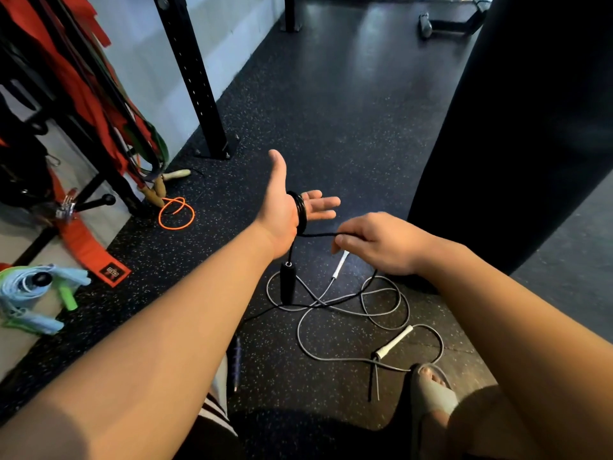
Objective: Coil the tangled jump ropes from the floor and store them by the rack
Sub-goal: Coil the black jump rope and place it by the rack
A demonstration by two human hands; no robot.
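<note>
My left hand [292, 207] is held out flat, palm up, with several turns of a black jump rope [301, 210] wound round the palm. Its black handle [287, 283] hangs below the wrist. My right hand [374, 240] pinches the free length of the black rope just right of the coil; the rope runs on down to the floor. A grey jump rope [381, 307] with white handles [394, 341] lies tangled on the floor under my hands, crossed by the black rope.
The rack [199, 81] stands at the left with red and green bands hanging. An orange rope [176, 214] with wooden handles lies at its foot. A blue-green rope bundle [33, 293] sits far left. A black punching bag [517, 127] hangs at the right. My sandalled foot [431, 390] is near the grey rope.
</note>
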